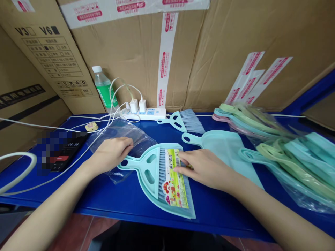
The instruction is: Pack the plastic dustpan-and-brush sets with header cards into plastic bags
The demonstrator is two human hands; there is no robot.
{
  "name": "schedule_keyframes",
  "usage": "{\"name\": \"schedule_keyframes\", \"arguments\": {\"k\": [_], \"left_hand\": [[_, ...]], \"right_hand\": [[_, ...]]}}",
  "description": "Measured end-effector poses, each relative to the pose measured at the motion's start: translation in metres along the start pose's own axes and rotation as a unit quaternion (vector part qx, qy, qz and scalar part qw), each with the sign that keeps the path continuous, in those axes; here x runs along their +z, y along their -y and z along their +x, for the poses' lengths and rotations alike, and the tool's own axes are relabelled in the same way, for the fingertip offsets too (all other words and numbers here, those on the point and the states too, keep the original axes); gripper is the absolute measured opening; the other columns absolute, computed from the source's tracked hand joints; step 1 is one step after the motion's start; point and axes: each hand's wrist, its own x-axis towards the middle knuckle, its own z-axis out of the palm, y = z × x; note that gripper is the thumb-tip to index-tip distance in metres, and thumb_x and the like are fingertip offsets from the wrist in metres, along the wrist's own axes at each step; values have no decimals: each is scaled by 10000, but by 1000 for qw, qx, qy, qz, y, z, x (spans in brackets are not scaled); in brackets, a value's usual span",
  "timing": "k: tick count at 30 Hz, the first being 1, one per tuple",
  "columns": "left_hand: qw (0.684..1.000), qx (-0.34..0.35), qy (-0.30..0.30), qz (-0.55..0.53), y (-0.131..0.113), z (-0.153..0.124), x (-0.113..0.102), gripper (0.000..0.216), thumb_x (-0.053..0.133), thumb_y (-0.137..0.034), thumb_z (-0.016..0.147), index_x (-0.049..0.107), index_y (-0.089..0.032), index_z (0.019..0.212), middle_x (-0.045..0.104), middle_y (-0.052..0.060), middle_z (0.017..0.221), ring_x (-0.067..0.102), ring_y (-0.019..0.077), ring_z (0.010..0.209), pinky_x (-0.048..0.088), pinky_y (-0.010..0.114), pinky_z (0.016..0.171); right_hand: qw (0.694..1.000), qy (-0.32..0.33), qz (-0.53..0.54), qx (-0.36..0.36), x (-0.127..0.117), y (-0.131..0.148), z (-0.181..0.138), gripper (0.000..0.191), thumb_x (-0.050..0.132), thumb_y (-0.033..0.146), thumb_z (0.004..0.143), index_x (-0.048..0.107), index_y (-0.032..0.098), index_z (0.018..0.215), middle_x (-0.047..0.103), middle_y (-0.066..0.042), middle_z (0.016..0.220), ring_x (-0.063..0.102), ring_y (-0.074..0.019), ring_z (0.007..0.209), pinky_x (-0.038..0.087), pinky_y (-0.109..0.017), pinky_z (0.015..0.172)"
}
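Observation:
A light-blue dustpan (pixel 146 195) lies on the table with a matching hand brush (pixel 154 174) nested in it. A printed label card (pixel 175 181) covers part of the brush's bristles. My right hand (pixel 204 167) pinches the card's right edge between thumb and fingers. Beside the handle end, my left hand (pixel 113 153) is closed over a crumpled clear plastic bag (pixel 141 136); what its curled fingers grip is hidden. Behind my right hand is a loose light-blue dustpan (pixel 222 141). A second brush (pixel 183 120) lies farther back.
Bagged green, blue and pink dustpan sets (pixel 295 164) are piled on the right. At the back are a power strip (pixel 154 113) with white cables and a bottle (pixel 104 87), before cardboard boxes (pixel 136 52). A phone (pixel 68 153) lies left on the blue table (pixel 104 202).

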Motion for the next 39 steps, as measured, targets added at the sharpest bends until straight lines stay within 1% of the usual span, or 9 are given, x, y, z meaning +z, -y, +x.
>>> {"name": "schedule_keyframes", "arguments": {"k": [6, 10, 17, 21, 27, 30, 34, 36, 39], "left_hand": [[1000, 8, 5, -21, 2, 1, -2, 281, 324, -298, 936, 506, -223, 735, 639, 26, 730, 587, 187, 633, 401, 285, 598], [994, 37, 33, -94, 2, -2, -8, 352, 327, -373, 968, 584, -211, 790, 666, 22, 760, 612, 180, 695, 435, 276, 650], [961, 130, 121, -213, 2, -9, 1, 477, 684, -565, 816, 573, -198, 1098, 644, 67, 1044, 609, 237, 944, 459, 313, 812], [955, 157, 134, -211, 6, -8, 3, 333, 530, -503, 944, 551, -186, 1044, 618, 59, 987, 579, 221, 923, 440, 303, 816], [955, 164, 113, -220, 12, -8, -5, 316, 523, -496, 942, 532, -188, 1012, 574, 35, 919, 540, 199, 854, 429, 288, 782], [953, 166, 103, -232, 13, -8, -10, 245, 555, -424, 932, 535, -185, 984, 559, 18, 898, 536, 181, 819, 422, 274, 761], [955, 142, 83, -246, 10, -8, -11, 196, 585, -369, 908, 547, -185, 962, 590, 15, 903, 545, 172, 808, 420, 259, 721], [954, 131, 78, -257, 7, -8, -11, 185, 587, -361, 905, 561, -182, 945, 615, 17, 908, 560, 172, 812, 424, 255, 708], [952, 128, 67, -269, 2, -6, -9, 174, 592, -350, 902, 586, -178, 925, 633, 16, 890, 579, 170, 799, 435, 259, 707]], "right_hand": [[999, 5, 22, 31, 1, 1, 1, 314, 553, 389, 940, 388, 242, 718, 612, 6, 633, 553, -175, 534, 283, -283, 508], [994, -60, 66, 68, 2, -1, -1, 218, 474, 364, 954, 367, 254, 799, 572, 31, 601, 524, -177, 492, 309, -284, 497], [980, -87, 160, 85, 4, -5, -4, 207, 381, 412, 964, 455, 228, 1022, 611, 9, 673, 616, -213, 602, 416, -317, 564], [968, -91, 208, 103, 0, -6, -4, 278, 361, 448, 948, 444, 214, 1073, 605, 6, 688, 614, -206, 607, 444, -331, 584], [934, -137, 299, 142, -7, -7, -5, 324, 374, 553, 915, 374, 235, 979, 573, 21, 686, 547, -161, 511, 449, -315, 510], [885, -100, 422, 169, -7, -4, -5, 438, 420, 604, 901, 343, 220, 1097, 620, -16, 799, 557, -149, 486, 476, -311, 451], [757, -22, 623, 197, -2, 3, -2, 565, 471, 536, 914, 282, 203, 1329, 687, -74, 934, 686, -205, 670, 572, -341, 538], [701, 16, 689, 185, 2, 6, 1, 485, 520, 484, 906, 401, 214, 1291, 712, -91, 995, 716, -223, 820, 601, -368, 677], [659, 26, 731, 176, 10, 8, 3, 412, 699, 413, 809, 528, 237, 1140, 731, -73, 1059, 722, -219, 909, 585, -382, 823]]}}
